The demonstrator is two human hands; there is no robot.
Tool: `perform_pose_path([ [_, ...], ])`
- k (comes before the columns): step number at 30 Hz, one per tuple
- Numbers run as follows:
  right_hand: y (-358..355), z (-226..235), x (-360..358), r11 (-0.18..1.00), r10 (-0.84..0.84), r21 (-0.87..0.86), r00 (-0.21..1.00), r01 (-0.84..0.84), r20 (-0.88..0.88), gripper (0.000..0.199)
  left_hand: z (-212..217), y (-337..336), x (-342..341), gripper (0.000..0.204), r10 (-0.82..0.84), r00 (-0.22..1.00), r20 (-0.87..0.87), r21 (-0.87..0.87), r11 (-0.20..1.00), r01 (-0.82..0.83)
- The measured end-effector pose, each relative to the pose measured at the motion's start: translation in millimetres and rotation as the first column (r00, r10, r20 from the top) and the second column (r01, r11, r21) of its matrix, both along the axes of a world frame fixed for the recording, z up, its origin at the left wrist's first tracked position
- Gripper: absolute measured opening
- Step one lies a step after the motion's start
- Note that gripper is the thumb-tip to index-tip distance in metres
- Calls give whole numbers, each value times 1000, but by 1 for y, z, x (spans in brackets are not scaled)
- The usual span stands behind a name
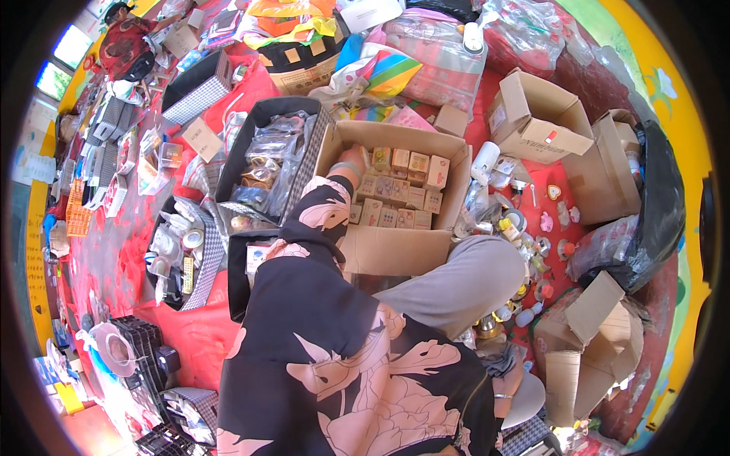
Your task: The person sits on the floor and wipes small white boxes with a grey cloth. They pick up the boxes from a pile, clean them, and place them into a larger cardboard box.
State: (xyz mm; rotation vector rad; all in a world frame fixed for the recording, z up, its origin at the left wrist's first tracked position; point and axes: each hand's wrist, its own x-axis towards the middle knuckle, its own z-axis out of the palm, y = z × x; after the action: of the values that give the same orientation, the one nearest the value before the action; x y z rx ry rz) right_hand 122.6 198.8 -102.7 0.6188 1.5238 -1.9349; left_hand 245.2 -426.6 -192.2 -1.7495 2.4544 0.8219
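My left hand (354,158) reaches into an open cardboard box (399,253) in front of me, at its far left corner. Rows of small patterned cartons (391,188) fill much of that box, and the hand is right beside the leftmost ones of the back row. Its fingers are too small and bent away to tell whether they grip a carton. Down at the right, my right hand (511,378) is low beside my leg, near bunched grey cloth (498,359). A band circles that wrist; the fingers do not show clearly.
Left of the box stands a dark checked bin (312,144) of plastic-wrapped goods, with another bin (205,258) nearer. Small bottles and trinkets (525,235) litter the red floor covering at right. Open cartons (544,114) stand beyond. A person (125,45) is at far left.
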Motion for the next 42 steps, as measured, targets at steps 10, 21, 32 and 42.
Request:
perform_pose_path([
  [10,-16,1,-3,995,-33,95,999,30,27,30,-65,-7,-12,52,49,983,-176,-39,998,-57],
  [21,-11,-13,-8,997,11,79,998,-16,63,20,-77,-32,-12,36,171,946,-277,181,976,-123],
  [32,-22,-5,-1,997,-15,74,1000,15,-1,18,-138,-55,-15,34,324,877,-354,348,916,-198],
  [42,-8,1,13,987,-107,118,994,106,2,24,-146,-73,-5,30,35,999,-29,163,986,-30],
])
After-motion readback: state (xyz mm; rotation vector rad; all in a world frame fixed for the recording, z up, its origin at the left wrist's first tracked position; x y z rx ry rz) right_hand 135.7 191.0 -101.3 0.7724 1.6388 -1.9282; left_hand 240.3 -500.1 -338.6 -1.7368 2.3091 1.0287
